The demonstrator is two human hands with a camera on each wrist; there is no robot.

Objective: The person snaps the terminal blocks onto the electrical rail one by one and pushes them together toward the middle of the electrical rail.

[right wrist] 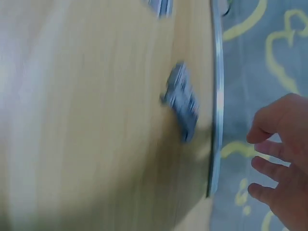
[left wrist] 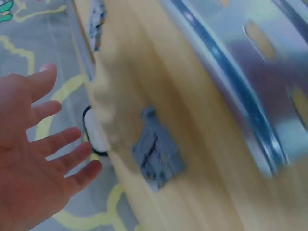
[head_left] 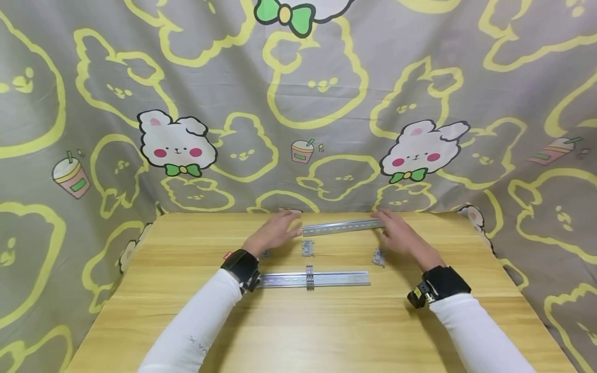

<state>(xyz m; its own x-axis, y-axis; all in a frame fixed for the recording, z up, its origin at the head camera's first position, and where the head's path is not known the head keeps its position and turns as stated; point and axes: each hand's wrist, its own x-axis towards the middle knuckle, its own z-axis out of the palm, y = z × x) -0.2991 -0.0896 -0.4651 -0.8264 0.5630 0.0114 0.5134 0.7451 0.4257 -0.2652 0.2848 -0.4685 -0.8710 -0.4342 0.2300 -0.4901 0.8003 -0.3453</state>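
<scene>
At bench's point(head_left: 298, 331) far edge: your left hand point(head_left: 275, 231) and right hand point(head_left: 398, 235), both open-fingered, flank far rail point(head_left: 342, 226); near rail point(head_left: 313, 279) carries one clip point(head_left: 309, 277).

A long silvery metal rail point(head_left: 342, 227) lies flat at the far edge of the wooden table, running left to right and slightly tilted, its right end a little farther back. It is thin, shiny and channel-shaped. The left hand point(head_left: 275, 231) sits just off its left end with fingers spread and relaxed; the right hand point(head_left: 400, 235) is at its right end, fingers extended, whether touching cannot be told.
</scene>
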